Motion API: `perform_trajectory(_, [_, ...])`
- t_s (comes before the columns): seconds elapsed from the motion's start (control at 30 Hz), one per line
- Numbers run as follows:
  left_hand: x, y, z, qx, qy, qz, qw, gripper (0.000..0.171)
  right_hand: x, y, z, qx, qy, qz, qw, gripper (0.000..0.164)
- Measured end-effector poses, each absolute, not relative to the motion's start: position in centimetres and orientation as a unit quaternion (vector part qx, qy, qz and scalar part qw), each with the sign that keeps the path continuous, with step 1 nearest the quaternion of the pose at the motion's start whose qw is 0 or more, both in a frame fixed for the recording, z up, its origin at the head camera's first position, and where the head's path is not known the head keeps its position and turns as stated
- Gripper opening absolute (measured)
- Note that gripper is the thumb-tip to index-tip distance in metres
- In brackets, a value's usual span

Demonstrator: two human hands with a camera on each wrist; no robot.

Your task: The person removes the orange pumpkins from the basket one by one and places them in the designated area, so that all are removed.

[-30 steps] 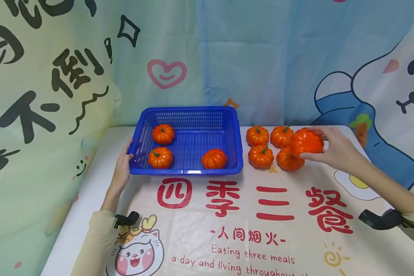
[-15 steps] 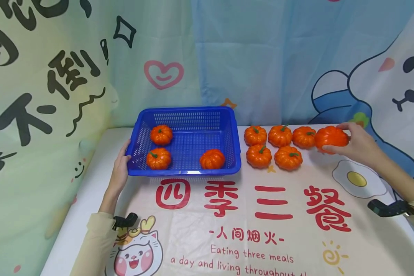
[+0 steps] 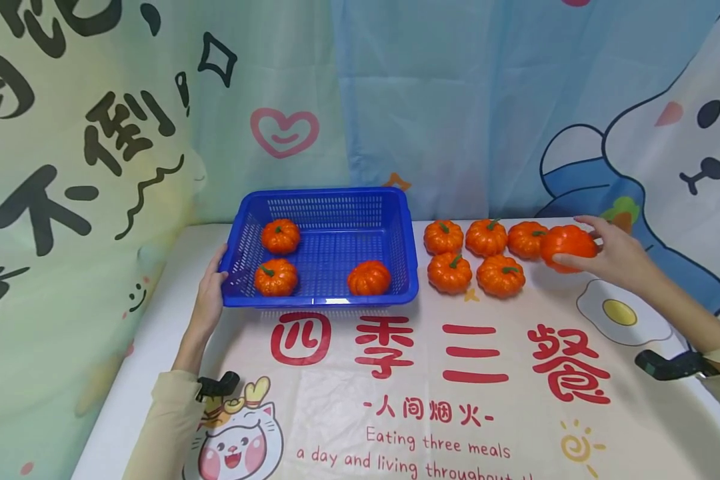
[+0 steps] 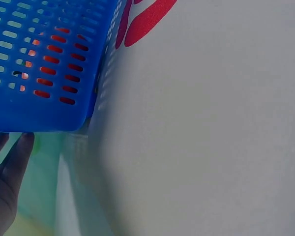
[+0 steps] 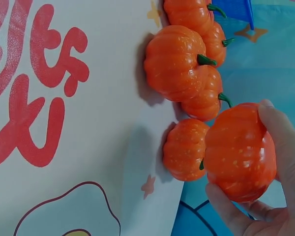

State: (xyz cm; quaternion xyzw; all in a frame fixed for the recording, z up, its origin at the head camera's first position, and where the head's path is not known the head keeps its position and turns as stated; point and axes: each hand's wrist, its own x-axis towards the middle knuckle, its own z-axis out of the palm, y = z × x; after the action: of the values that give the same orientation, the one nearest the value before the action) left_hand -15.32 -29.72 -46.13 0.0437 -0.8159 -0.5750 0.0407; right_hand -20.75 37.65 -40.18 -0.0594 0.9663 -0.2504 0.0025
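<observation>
Behind, a pastel cartoon backdrop hung above a pale printed worktop, where a person worked bare-handed. A blue plastic basket stood left of centre, the person's left hand resting against its left side, fingers extended and grip unclosed. The right hand had its grip closed around an orange held pumpkin at the right end of the back row; whether it touched the worktop or its neighbour could not be told.

The tally suggested a laying-out more than half done: five pumpkins sat in two rows right of the basket, three at the back and two in front, while three more pumpkins lay inside it, two at the left and one near the front right, apparently left to handle.

No brand or label showed on basket or pumpkins. The legible writing ran from bold black “不倒!” on the backdrop to red “四季三餐” across the worktop, then “人间烟火” and, smallest, “Eating three meals a day and living throughout”, its ending cut off.
</observation>
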Motion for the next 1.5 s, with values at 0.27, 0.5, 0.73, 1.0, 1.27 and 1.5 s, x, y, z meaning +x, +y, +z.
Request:
perform_trajectory(0.27, [-14.7, -29.0, -44.4, 0.049, -0.810, -0.583, 0.023, 0.059, -20.7, 37.7, -40.2, -0.069, 0.967, -0.247, -0.010, 0.081])
perform_trajectory(0.5, [-15.3, -29.6, -45.9, 0.048, -0.815, -0.577, 0.034, 0.059, -20.6, 37.4, -40.3, -0.037, 0.963, -0.268, -0.013, 0.086])
perform_trajectory(0.73, [-15.2, -29.6, -46.1, 0.040, -0.818, -0.572, 0.040, 0.058, -20.2, 37.4, -40.3, 0.001, 0.967, -0.254, -0.004, 0.089])
perform_trajectory(1.0, [-15.2, -29.6, -46.0, 0.038, -0.826, -0.561, 0.045, 0.057, -20.4, 37.5, -40.3, -0.053, 0.968, -0.246, -0.019, 0.086])
perform_trajectory(1.27, [-15.2, -29.6, -46.0, 0.039, -0.825, -0.562, 0.044, 0.057, -20.3, 37.5, -40.6, -0.049, 0.960, -0.274, -0.033, 0.081])
perform_trajectory(1.5, [-15.3, -29.6, -46.1, 0.040, -0.824, -0.563, 0.045, 0.057, -20.3, 38.0, -40.8, -0.057, 0.961, -0.268, -0.027, 0.078])
